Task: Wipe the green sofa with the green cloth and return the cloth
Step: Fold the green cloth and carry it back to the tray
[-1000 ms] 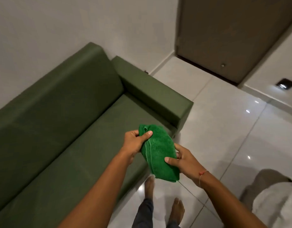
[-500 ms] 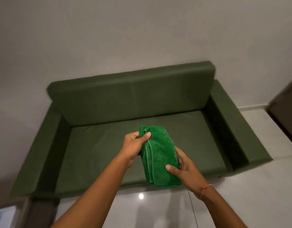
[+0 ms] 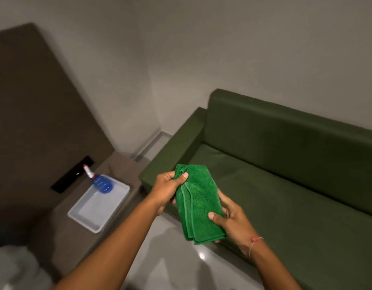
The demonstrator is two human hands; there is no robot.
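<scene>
A folded bright green cloth [image 3: 198,203] hangs in the air between both my hands, in front of the sofa's left end. My left hand [image 3: 168,188] pinches its top corner with thumb and fingers. My right hand [image 3: 230,218] grips its lower right edge, thumb on top. The dark green sofa [image 3: 285,174] fills the right side, with its left armrest [image 3: 176,149] just behind the cloth.
Left of the sofa stands a low brown side table [image 3: 122,164] with a white tray [image 3: 97,208] on it. A blue spray bottle [image 3: 100,183] lies in the tray's far corner. A brown panel covers the left wall. Glossy floor tiles lie below my arms.
My view has swung left: the sofa slid to the right and the side table with tray and bottle came into view. Both hands keep the same hold on the cloth.
</scene>
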